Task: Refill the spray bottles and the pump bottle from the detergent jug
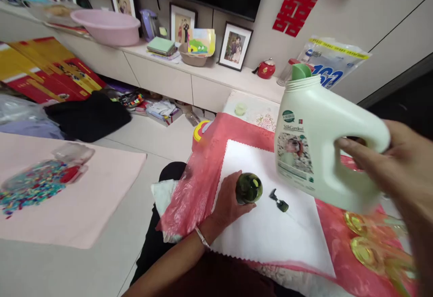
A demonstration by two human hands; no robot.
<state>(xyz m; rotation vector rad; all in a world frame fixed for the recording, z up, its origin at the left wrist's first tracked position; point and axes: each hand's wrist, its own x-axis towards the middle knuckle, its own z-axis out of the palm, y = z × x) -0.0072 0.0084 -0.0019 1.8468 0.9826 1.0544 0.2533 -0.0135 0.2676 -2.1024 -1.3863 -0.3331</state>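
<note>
My right hand (382, 153) grips the handle of a pale green detergent jug (297, 125), held up over the right side of the table. The jug's cap is off, and a green spout (301, 71) shows at its mouth. Around a dark green bottle (249, 189) my left hand (230, 198) is closed; the bottle stands on a white scalloped cloth (257, 238), its mouth facing up. A dark pump head (279, 201) with a clear tube lies on the cloth, between bottle and jug.
A pink plastic sheet (203, 184) covers the table under the cloth. Yellow glass-like pieces (368, 252) lie at the right. A small pale cup (240, 109) stands at the far edge. Colourful beads (37, 189) are spilled on a pink table at left. Behind runs a low cabinet (162, 76).
</note>
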